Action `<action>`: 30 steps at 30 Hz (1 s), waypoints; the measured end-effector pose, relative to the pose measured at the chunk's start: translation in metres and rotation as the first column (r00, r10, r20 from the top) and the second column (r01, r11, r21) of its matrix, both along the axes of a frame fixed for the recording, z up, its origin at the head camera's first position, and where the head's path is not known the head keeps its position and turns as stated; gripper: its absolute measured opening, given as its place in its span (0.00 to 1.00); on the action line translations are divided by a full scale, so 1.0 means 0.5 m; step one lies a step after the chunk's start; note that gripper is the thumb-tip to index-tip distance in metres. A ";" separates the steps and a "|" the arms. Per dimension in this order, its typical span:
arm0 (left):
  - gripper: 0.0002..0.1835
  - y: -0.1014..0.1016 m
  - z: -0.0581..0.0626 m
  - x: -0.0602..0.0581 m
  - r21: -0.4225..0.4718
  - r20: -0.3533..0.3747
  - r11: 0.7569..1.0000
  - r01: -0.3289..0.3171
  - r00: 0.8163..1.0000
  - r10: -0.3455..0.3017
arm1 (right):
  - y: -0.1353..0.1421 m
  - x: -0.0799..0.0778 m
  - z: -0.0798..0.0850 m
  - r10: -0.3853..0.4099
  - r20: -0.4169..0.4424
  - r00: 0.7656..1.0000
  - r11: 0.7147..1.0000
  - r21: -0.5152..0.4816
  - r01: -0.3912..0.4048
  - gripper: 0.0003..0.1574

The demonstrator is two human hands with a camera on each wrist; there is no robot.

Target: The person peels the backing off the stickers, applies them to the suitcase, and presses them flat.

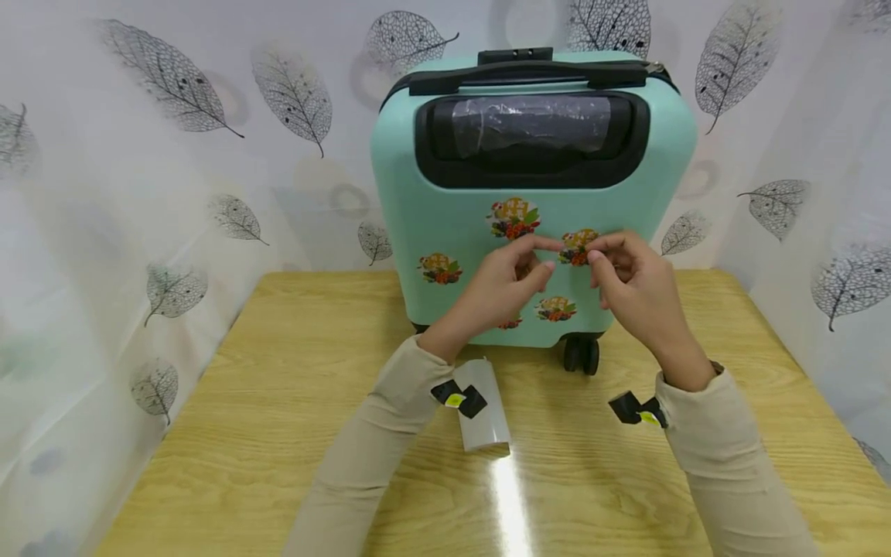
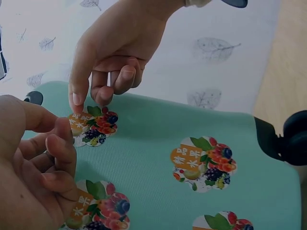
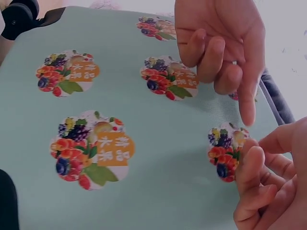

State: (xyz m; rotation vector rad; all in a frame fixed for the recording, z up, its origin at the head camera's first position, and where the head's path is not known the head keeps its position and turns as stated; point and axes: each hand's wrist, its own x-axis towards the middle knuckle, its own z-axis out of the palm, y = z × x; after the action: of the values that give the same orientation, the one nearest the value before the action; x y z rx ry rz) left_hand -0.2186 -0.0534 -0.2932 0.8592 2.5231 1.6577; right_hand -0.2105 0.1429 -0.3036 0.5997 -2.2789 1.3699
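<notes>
A mint-green suitcase (image 1: 455, 209) stands upright with several fruit stickers on its front. Both hands are at the sticker (image 1: 576, 249) on the right side, which looks flat on the shell. From its left side, my left hand (image 1: 497, 282) reaches with the index finger extended to the edge, thumb apart and other fingers bent. My right hand (image 1: 629, 282) has its index fingertip at the opposite edge, thumb close by. In the left wrist view, the right index finger (image 2: 79, 88) reaches this sticker (image 2: 100, 127). Fingers partly cover it in the right wrist view.
Further stickers sit at the top (image 1: 513, 218), left (image 1: 440, 268) and lower right (image 1: 557, 309); another is mostly behind the left forearm. A glossy white curled sheet (image 1: 487, 425) lies on the wooden table (image 1: 278, 410). Leaf-patterned cloth (image 1: 306, 186) hangs behind.
</notes>
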 end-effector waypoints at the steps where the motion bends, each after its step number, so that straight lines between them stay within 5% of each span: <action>1: 0.16 0.002 0.003 -0.001 -0.009 0.000 1.000 0.001 1.000 -0.001 | -0.001 0.000 0.003 0.002 -0.002 1.000 1.000 0.009 -0.002 0.10; 13: 0.18 0.015 0.023 -0.007 -0.044 0.026 0.999 0.018 1.000 -0.017 | 0.020 -0.009 0.016 0.028 0.061 0.998 0.995 0.092 -0.033 0.13; 24: 0.19 0.013 0.021 -0.016 -0.057 0.040 0.997 0.055 0.998 -0.053 | 0.026 -0.014 0.021 0.129 0.159 0.979 0.990 0.033 -0.136 0.15; 30: 0.20 -0.006 -0.003 -0.017 -0.014 0.067 0.996 0.092 0.994 -0.091 | 0.042 -0.009 -0.001 0.217 0.200 0.956 0.976 -0.038 -0.213 0.14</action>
State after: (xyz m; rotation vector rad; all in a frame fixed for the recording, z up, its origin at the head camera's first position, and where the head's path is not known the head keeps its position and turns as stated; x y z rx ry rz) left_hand -0.2270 -0.0566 -0.2948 0.8893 2.4127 1.6082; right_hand -0.2151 0.1641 -0.3040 0.7524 -2.4166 1.6173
